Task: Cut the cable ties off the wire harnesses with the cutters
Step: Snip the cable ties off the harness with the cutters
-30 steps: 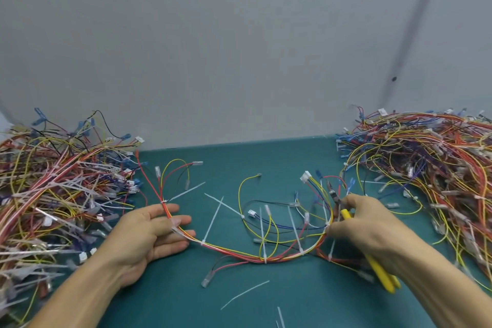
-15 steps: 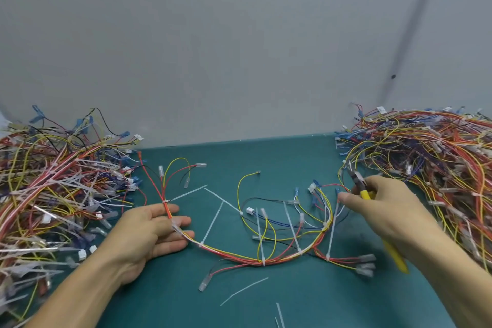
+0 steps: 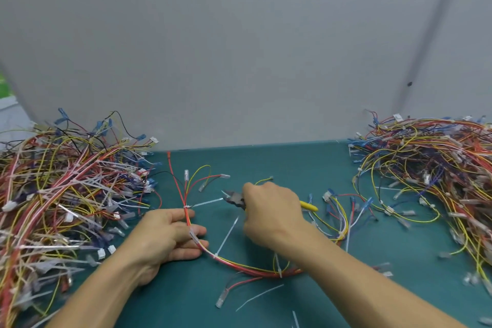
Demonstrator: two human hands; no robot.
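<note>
Cutters (image 3: 234,198) gripped in right hand (image 3: 271,213) line up on tie (image 3: 206,203); flat left hand (image 3: 167,237) pins harness (image 3: 239,267); next, nip loop.

Surface: teal table top (image 3: 292,165).
Left heap: tangled wire harnesses (image 3: 66,194), piled outward of the left hand (image 3: 165,239).
Right heap: more harnesses (image 3: 426,168), outward of the right hand (image 3: 269,213).
Middle: one harness (image 3: 239,266), curving from the left hand's fingers to beneath the right forearm.
Scraps: white tie offcuts (image 3: 259,297), nearer the person than both hands.

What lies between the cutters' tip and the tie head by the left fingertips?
Only that tie's white tail, over bare green mat; head view.
</note>
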